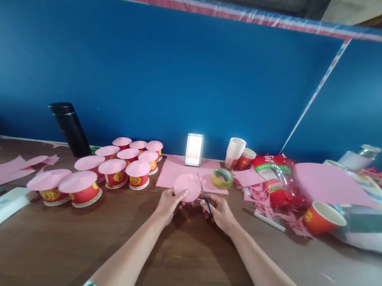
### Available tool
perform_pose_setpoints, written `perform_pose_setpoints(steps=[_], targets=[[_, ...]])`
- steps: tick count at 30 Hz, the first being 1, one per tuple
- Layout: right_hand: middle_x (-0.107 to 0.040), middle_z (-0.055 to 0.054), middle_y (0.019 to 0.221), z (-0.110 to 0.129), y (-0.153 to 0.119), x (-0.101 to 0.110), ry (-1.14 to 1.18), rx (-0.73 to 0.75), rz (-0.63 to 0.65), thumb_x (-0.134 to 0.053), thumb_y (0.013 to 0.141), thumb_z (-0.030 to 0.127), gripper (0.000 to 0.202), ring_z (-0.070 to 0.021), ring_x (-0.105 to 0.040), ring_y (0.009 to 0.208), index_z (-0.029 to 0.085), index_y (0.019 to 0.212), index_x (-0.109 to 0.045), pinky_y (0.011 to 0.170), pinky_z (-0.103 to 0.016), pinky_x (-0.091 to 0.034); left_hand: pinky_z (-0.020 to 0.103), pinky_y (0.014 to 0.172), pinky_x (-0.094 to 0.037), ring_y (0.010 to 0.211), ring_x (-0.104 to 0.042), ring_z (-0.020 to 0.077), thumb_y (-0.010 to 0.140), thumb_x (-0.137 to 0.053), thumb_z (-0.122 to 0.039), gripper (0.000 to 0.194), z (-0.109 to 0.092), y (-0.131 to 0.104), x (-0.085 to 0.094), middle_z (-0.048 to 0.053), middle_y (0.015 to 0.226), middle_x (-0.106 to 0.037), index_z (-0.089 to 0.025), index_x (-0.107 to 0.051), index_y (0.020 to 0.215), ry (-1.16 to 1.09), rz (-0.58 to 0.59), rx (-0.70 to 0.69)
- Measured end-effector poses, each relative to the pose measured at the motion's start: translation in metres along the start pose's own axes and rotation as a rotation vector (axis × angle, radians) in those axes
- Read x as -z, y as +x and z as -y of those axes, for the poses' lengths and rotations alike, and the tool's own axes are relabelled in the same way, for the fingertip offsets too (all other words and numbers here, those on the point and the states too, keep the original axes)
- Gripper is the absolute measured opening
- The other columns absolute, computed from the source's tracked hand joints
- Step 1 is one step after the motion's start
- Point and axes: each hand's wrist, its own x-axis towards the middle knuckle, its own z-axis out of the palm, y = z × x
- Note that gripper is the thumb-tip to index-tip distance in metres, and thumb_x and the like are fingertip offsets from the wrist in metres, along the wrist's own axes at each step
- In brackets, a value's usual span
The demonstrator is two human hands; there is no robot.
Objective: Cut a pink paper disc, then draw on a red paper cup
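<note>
Scissors with dark handles are gripped in the fingers of the right hand, blades pointing up and away beside the right edge of a round pink paper disc. The left hand pinches that disc by its near edge, thumb on top, above a brown wooden table. Just beyond lies a flat pink sheet, with a roll of yellow-green tape on its right part. To the left stand rows of red paper cups, each topped by a shallow pink cone; behind them a black bottle leans against a blue partition. To the right are pink paper scraps, a red plastic package and an orange-red cup tipped to one side.
</note>
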Motion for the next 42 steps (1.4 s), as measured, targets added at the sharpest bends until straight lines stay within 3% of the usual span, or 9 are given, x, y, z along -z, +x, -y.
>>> perform_pose_setpoints(steps=[19,25,28,30,33,35,37,39,42], targets=[[-0.051,0.004,0.054,-0.004,0.001,0.001,-0.035,-0.033,-0.002,-0.059,0.073,0.046,0.038,-0.0066,-0.048,0.039,0.015,0.094,-0.063,0.032,-0.015,-0.028,0.016,0.038,-0.030,0.042,-0.043,0.0050,0.053,-0.075,-0.040,0.035,0.003,0.005,0.006,-0.002,0.047,-0.051,-0.010,-0.059,0.063,0.007,-0.050,-0.058],[-0.051,0.004,0.052,-0.002,0.001,0.000,-0.013,-0.040,-0.068,-0.061,0.071,0.046,0.040,-0.0072,-0.048,0.038,0.014,0.094,-0.062,0.032,-0.015,-0.029,0.017,0.038,-0.028,0.041,-0.042,0.0052,0.054,-0.073,-0.044,0.037,0.001,0.005,0.006,-0.002,0.049,-0.050,-0.011,-0.057,0.064,0.029,-0.069,-0.043],[-0.052,0.004,0.053,-0.002,0.003,0.000,0.051,-0.038,-0.115,-0.063,0.069,0.046,0.041,-0.0075,-0.049,0.039,0.013,0.094,-0.060,0.031,-0.015,-0.028,0.019,0.038,-0.029,0.039,-0.040,0.0071,0.057,-0.069,-0.049,0.039,-0.002,0.003,0.009,-0.003,0.044,-0.047,-0.012,-0.059,0.063,0.197,-0.072,-0.042],[-0.052,0.004,0.053,-0.002,0.005,0.000,0.111,-0.032,-0.134,-0.063,0.069,0.045,0.038,-0.0068,-0.048,0.038,0.014,0.090,-0.059,0.030,-0.013,-0.026,0.022,0.043,-0.035,0.042,-0.046,0.0107,0.062,-0.063,-0.052,0.039,-0.006,0.000,0.013,-0.001,0.045,-0.049,-0.013,-0.061,0.064,0.437,-0.093,-0.148],[-0.053,0.004,0.054,-0.003,0.006,0.003,0.192,-0.028,-0.168,-0.063,0.069,0.045,0.035,-0.0057,-0.047,0.038,0.014,0.083,-0.057,0.030,-0.012,-0.025,0.031,0.069,-0.044,0.074,-0.060,0.0208,0.069,-0.058,-0.048,0.035,-0.013,-0.005,0.021,0.006,0.073,-0.064,-0.015,-0.066,0.079,0.794,-0.206,-0.409],[-0.053,0.004,0.053,-0.002,0.006,0.004,0.236,-0.026,-0.188,-0.064,0.067,0.045,0.035,-0.0055,-0.047,0.038,0.014,0.081,-0.057,0.030,-0.012,-0.025,0.036,0.082,-0.042,0.092,-0.058,0.0252,0.069,-0.058,-0.046,0.041,-0.020,-0.008,0.022,0.011,0.094,-0.064,-0.015,-0.064,0.094,0.888,-0.352,-0.476],[-0.053,0.004,0.053,0.000,0.005,0.005,0.281,-0.015,-0.185,-0.065,0.066,0.046,0.036,-0.0057,-0.046,0.038,0.015,0.082,-0.056,0.030,-0.012,-0.025,0.038,0.085,-0.042,0.094,-0.057,0.0253,0.070,-0.059,-0.044,0.046,-0.031,-0.014,0.017,0.014,0.106,-0.060,-0.014,-0.060,0.104,0.884,-0.441,-0.501],[-0.053,0.004,0.054,0.001,0.004,0.005,0.325,0.002,-0.160,-0.066,0.067,0.045,0.036,-0.0062,-0.047,0.040,0.015,0.082,-0.055,0.030,-0.012,-0.025,0.035,0.077,-0.046,0.081,-0.061,0.0207,0.073,-0.057,-0.040,0.040,-0.047,-0.027,0.005,0.013,0.107,-0.060,-0.015,-0.061,0.103,0.808,-0.342,-0.527],[-0.054,0.003,0.055,0.004,0.004,0.007,0.381,0.036,-0.152,-0.066,0.068,0.046,0.035,-0.0070,-0.049,0.042,0.015,0.078,-0.053,0.031,-0.013,-0.026,0.030,0.067,-0.048,0.073,-0.061,0.0169,0.080,-0.050,-0.033,0.025,-0.076,-0.073,-0.021,0.008,0.086,-0.066,-0.017,-0.064,0.094,0.706,0.035,-0.562]])
